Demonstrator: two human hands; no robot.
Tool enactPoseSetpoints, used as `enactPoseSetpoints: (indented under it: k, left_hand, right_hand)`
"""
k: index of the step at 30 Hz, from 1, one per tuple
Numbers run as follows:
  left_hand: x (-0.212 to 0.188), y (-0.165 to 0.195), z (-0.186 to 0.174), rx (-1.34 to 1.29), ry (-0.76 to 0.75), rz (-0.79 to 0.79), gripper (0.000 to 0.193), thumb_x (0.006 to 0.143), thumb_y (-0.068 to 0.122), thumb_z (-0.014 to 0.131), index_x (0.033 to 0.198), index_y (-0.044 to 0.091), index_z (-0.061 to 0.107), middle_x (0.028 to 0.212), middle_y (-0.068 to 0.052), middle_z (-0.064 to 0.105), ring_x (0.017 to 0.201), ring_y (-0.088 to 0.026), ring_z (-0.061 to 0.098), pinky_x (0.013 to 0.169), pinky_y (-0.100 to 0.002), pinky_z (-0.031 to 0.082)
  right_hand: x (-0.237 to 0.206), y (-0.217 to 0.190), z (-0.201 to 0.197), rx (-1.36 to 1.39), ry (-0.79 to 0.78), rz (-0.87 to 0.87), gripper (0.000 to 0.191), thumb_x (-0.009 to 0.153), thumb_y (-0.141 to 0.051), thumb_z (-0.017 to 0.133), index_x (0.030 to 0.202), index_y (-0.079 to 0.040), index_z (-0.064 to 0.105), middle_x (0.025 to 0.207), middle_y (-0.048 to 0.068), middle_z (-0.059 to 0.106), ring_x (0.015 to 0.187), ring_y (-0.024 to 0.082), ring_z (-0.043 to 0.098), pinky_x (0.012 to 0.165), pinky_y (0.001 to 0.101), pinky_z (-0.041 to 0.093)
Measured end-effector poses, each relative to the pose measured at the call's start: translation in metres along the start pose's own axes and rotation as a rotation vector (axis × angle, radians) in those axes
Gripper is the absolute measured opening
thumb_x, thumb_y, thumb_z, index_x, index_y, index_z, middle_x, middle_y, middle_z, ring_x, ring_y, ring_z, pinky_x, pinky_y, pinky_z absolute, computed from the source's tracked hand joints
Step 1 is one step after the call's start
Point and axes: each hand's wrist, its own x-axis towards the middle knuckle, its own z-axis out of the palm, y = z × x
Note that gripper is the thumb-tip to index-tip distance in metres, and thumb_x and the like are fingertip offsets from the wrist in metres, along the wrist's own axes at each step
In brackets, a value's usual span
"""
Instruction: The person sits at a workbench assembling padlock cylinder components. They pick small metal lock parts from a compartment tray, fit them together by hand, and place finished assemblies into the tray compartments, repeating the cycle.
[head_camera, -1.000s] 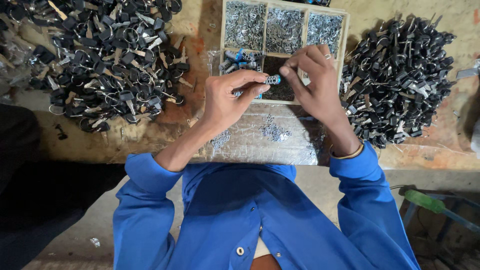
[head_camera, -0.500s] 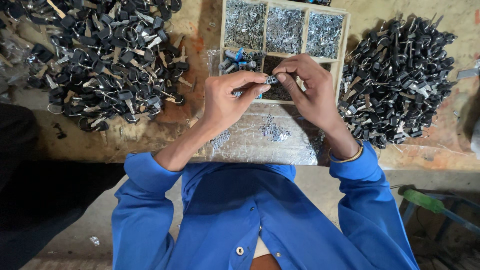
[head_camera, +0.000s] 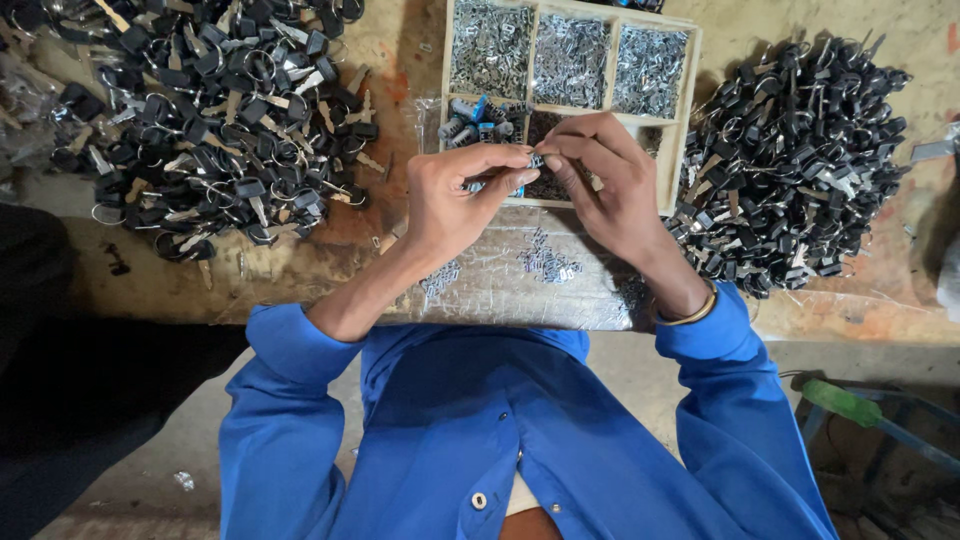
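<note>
At 10 o'clock lies a heap of black keys (head_camera: 215, 125). In the centre, the left hand (head_camera: 455, 200) and right hand (head_camera: 610, 185) pinch one small metal part (head_camera: 535, 160) between closed fingertips, above a wooden tray (head_camera: 692, 95). At 3 o'clock sits another key pile (head_camera: 800, 160).

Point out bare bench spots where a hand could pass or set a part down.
Free: the brown strip between the left key pile and the tray; the bench edge below the right key pile. Crowded: the foil sheet, scattered with small metal parts, under both hands, left, right.
</note>
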Motion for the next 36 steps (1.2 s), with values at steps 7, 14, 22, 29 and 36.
enactPoseSetpoints:
  k: [7,14,22,29,36]
  left_hand:
    - [0.001,0.0,0.001,-0.007,-0.008,0.025,0.015,0.092,-0.002,0.081,0.105,-0.002,0.075,0.108,-0.013,0.079,0.098,-0.016,0.078,0.083,-0.027,0.066]
    - [-0.001,0.0,0.0,-0.009,-0.011,0.01,0.014,0.092,-0.001,0.081,0.105,-0.001,0.076,0.106,-0.013,0.079,0.096,-0.016,0.079,0.082,-0.027,0.066]
    - [0.0,0.0,0.0,-0.014,-0.003,0.004,0.015,0.092,0.0,0.081,0.106,-0.002,0.075,0.105,-0.012,0.079,0.095,-0.014,0.078,0.081,-0.026,0.066]
    - [0.002,0.003,-0.002,-0.09,-0.023,-0.008,0.016,0.095,0.0,0.079,0.11,0.0,0.074,0.108,-0.011,0.079,0.1,-0.014,0.077,0.083,-0.027,0.066]
    - [0.0,0.007,-0.006,-0.125,-0.016,-0.021,0.015,0.098,-0.001,0.079,0.111,-0.002,0.072,0.108,-0.009,0.077,0.1,-0.015,0.077,0.088,-0.028,0.066]
  right_hand:
    - [0.001,-0.002,0.0,0.112,0.021,0.18,0.014,0.099,0.004,0.075,0.113,0.0,0.074,0.113,0.012,0.069,0.099,0.023,0.066,0.083,0.0307,0.051]
    - [0.001,0.004,-0.003,0.085,-0.037,0.003,0.017,0.101,0.005,0.073,0.117,-0.001,0.073,0.117,0.011,0.068,0.108,0.023,0.066,0.092,0.033,0.054]
    - [0.001,0.003,-0.009,0.282,-0.177,0.27,0.037,0.103,0.012,0.054,0.133,-0.003,0.069,0.125,0.011,0.063,0.096,0.022,0.064,0.081,0.0317,0.053]
    - [0.007,0.006,-0.038,-0.28,-0.053,0.01,0.028,0.096,0.003,0.079,0.123,-0.002,0.072,0.12,0.013,0.064,0.104,0.029,0.061,0.09,0.0372,0.051]
    - [-0.047,-0.01,-0.089,-0.438,-0.355,0.099,0.018,0.084,-0.02,0.086,0.098,-0.013,0.079,0.085,0.003,0.067,0.083,0.026,0.062,0.075,0.0412,0.04]
